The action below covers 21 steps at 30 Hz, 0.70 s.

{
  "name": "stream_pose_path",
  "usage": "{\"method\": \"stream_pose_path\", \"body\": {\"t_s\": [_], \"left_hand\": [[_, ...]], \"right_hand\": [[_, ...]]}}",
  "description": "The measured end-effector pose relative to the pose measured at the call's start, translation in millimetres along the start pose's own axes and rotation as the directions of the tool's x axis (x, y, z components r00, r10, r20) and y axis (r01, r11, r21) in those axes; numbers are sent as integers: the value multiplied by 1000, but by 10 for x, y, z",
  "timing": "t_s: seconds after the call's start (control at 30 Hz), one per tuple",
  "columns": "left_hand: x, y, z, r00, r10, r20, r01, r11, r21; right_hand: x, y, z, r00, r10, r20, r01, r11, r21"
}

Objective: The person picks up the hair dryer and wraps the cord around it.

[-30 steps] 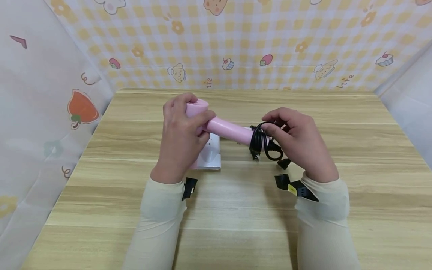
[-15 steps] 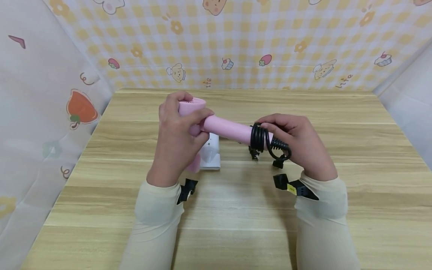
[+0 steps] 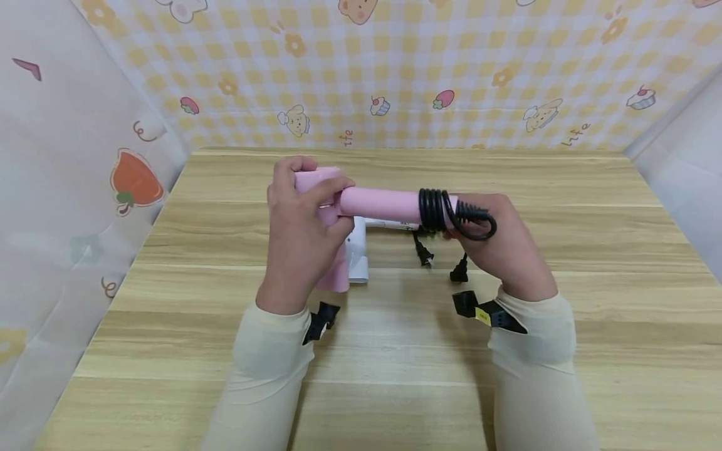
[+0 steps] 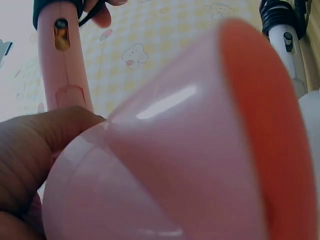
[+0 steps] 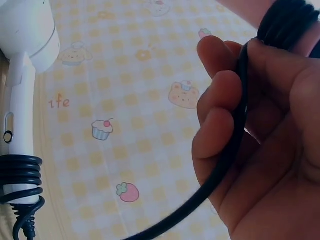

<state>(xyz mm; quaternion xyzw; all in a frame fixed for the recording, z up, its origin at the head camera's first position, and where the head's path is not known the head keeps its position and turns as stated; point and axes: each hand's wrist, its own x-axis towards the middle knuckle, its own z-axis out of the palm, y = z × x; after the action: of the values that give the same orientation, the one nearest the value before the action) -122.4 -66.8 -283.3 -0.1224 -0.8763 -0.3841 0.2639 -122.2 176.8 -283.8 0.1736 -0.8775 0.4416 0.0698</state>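
My left hand point(image 3: 299, 232) grips the barrel of a pink hair dryer point(image 3: 378, 203), held up with its handle pointing right. In the left wrist view, the dryer's flared nozzle point(image 4: 185, 125) fills the middle, and a small switch point(image 4: 62, 35) shows on its handle. Black cord point(image 3: 432, 210) lies in several turns round the handle's end. Partly behind that end is my right hand point(image 3: 502, 250). The right wrist view shows its curled fingers point(image 5: 215, 135) holding a length of cord point(image 5: 241, 95) that runs down from the turns.
On the table behind the pink dryer lies a white hair dryer point(image 3: 358, 254), its own cord point(image 5: 21, 170) wound round its handle. Two black plugs, one plug point(image 3: 425, 255) and another plug point(image 3: 459, 270), show below the pink handle. A checked cloth point(image 3: 406, 75) hangs behind the table point(image 3: 395, 376).
The pink handle has swung up from a slant to nearly level. Its cord turns lie neater round the handle, and my right hand has gone from above the end to behind it.
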Motion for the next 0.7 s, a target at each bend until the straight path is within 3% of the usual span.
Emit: {"method": "stream_pose_path", "body": {"t_s": [0.1,0.23,0.33,0.7], "left_hand": [[-5,-15,28,997,-76,6,76,997,11],[-8,-42,48,988,-152,0,152,988,19],[-6,-49,59,986,-168,-11,168,985,30],[-12,-54,96,979,-198,-49,202,974,99]], "right_hand": [[3,-21,20,995,94,42,-93,995,-27],[15,-21,53,996,35,81,-30,998,-62],[21,-14,68,995,-29,91,36,996,-79],[11,-41,85,985,-26,169,50,989,-142]]}}
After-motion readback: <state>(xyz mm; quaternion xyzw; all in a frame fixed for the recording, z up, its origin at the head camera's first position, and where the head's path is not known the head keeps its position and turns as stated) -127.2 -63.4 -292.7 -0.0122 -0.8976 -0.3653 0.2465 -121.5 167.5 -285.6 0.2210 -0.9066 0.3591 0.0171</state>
